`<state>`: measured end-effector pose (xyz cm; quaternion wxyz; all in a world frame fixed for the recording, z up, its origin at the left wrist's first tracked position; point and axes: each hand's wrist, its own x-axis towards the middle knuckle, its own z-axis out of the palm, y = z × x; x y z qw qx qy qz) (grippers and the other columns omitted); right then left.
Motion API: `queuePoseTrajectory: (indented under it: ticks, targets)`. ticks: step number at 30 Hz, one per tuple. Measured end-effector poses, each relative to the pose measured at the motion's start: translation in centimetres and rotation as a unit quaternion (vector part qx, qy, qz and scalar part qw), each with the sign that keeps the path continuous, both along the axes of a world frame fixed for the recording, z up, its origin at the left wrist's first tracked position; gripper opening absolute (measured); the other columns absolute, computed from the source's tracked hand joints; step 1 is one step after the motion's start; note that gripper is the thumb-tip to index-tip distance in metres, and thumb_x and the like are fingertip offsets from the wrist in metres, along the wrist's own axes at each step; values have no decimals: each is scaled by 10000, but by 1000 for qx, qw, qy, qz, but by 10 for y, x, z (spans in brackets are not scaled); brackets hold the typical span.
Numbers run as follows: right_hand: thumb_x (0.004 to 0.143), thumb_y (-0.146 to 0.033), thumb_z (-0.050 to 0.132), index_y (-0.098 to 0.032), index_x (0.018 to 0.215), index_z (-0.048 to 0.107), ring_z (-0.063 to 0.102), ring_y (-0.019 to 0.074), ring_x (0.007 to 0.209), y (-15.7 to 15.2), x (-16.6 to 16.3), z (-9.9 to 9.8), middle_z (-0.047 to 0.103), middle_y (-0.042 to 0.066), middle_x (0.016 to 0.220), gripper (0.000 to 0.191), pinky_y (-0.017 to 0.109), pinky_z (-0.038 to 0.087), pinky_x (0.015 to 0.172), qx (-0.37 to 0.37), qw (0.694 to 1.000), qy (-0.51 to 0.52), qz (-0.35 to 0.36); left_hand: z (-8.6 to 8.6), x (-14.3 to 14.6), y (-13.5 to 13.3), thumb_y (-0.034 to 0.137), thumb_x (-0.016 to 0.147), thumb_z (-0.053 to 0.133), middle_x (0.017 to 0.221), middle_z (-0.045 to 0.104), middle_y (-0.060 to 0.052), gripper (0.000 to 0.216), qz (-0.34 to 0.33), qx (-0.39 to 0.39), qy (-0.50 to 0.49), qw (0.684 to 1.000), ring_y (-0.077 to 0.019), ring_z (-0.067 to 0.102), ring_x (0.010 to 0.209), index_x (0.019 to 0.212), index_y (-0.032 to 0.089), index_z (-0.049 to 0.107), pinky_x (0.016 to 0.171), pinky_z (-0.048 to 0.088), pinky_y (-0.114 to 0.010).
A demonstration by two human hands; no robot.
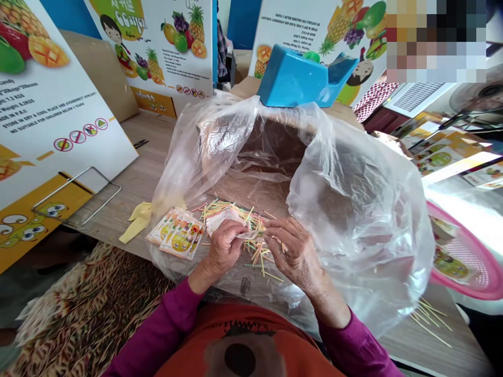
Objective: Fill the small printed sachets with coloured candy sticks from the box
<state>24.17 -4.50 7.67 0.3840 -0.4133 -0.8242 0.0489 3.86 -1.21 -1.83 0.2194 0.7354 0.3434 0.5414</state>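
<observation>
My left hand (227,244) pinches one end of a small printed packet (250,235), held nearly edge-on above the plastic. My right hand (293,246) has its fingers at the packet's other end; whether they grip it or something thin at its mouth is too small to tell. Beneath and behind both hands lies a loose pile of thin coloured candy sticks (257,254). More packets (183,238) with fruit pictures lie in a stack left of my left hand. A pale packet (220,220) rests on the sticks just behind it.
A clear plastic bag (361,209) spreads over an open carton. On the carton's far edge stands a blue tape dispenser (294,78). Printed cartons (47,115) stand left and behind. A wire stand (100,196), yellow glove (137,220) and pink basket (487,251) flank the bag.
</observation>
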Motion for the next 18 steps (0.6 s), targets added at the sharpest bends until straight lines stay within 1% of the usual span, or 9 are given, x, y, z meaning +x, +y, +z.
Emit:
queuePoseTrajectory:
  ticks: [3,6,9,12,18]
  targets:
    - [1032,-162,603,-260,936,746,769,231,810,1,-2,-5,816,44,862,199,405,625,779,0,1000,-3,-16,0,-1,-2,158,969,586,935,807,-93,171,1,-4,15,1000,-237,757,894,1014,212,742,822,626,-384]
    - [1019,-163,623,-252,898,740,752,219,739,2,-2,-8,803,29,799,190,375,600,731,8,999,-10,-34,0,-2,-5,112,935,544,935,796,-88,220,2,-5,31,1000,-234,755,890,1026,210,717,808,616,-368]
    - [1014,-166,627,-248,869,739,753,216,725,3,-2,-10,811,34,802,201,360,588,711,9,999,-20,-38,-1,-3,-6,60,876,529,940,787,-85,279,-2,9,29,1000,-232,750,889,1041,207,699,802,611,-361]
    - [1024,-195,625,-253,853,741,751,212,709,3,-2,-9,807,25,785,215,358,590,721,-13,999,-16,-39,-4,-3,-7,32,848,539,937,777,-79,303,-7,13,18,1000,-224,743,880,1045,206,688,797,608,-351]
    - [1011,-214,662,-243,883,766,779,227,758,5,-4,-9,825,35,825,167,360,600,764,-43,998,8,-40,-13,-1,-9,81,940,575,929,772,-76,195,-7,-10,-11,1000,-212,738,865,1021,211,696,790,607,-343]
